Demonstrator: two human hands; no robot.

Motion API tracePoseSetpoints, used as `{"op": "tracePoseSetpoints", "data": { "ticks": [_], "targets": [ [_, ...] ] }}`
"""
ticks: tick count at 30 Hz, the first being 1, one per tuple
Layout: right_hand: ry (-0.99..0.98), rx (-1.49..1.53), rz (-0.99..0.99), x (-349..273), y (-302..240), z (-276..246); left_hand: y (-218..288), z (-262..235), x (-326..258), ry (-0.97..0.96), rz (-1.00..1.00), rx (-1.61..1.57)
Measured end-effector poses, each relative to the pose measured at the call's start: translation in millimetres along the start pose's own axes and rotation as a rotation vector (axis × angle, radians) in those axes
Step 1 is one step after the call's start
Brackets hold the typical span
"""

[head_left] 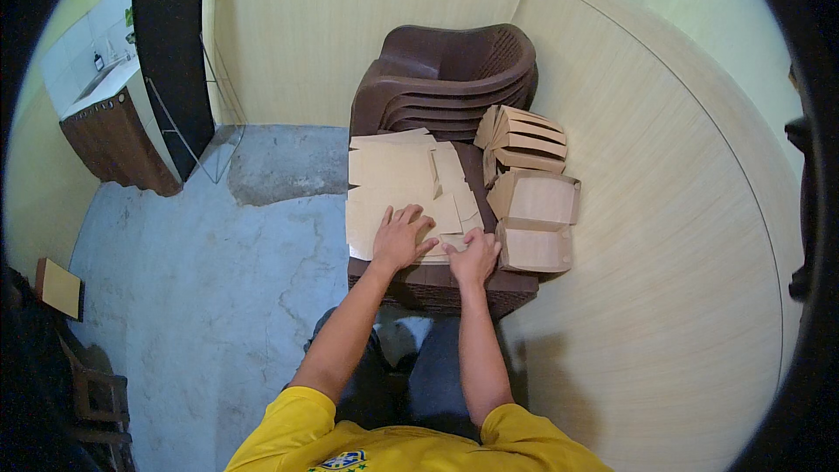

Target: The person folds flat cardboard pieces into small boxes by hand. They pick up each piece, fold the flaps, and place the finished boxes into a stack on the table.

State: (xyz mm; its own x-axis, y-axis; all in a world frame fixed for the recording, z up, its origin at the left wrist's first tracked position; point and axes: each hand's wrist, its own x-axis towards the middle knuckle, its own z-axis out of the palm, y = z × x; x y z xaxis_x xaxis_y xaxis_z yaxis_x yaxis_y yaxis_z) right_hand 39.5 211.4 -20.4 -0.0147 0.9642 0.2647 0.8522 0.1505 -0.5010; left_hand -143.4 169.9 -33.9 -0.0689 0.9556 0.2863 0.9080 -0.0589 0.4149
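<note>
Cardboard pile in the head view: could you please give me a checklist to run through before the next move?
1. Cardboard pile supported from below: ok, it lies on a brown plastic surface.
2. Pile edges lined up: not ok, they are staggered at the right.
3. Left hand on the pile: ok, fingers spread.
4. Right hand gripping the cardboard: cannot tell, its grip is unclear.
5. Open box outside the pile: ok, to its right.
</note>
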Motion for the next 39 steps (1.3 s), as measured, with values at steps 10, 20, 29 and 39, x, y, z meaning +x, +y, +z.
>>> {"op": "tracePoseSetpoints", "data": {
  "ticks": [10, 20, 29, 39],
  "targets": [
    [0.072, 0.001, -0.003, 9, -10, 33, -3, 4, -1, 0.034, 0.038, 0.009],
    [-0.042, 0.284, -0.449, -9, 12, 10, 32, 12, 7, 0.016, -0.406, -0.007],
    [-0.477, -0.097, -0.670, -4, 19, -12, -45, -48, -31, -0.338, 0.105, -0.288],
    [-0.327, 0.060, -0.747, 2, 10, -10, 5, -26, -68, -0.050, -0.073, 0.102]
  ]
}}
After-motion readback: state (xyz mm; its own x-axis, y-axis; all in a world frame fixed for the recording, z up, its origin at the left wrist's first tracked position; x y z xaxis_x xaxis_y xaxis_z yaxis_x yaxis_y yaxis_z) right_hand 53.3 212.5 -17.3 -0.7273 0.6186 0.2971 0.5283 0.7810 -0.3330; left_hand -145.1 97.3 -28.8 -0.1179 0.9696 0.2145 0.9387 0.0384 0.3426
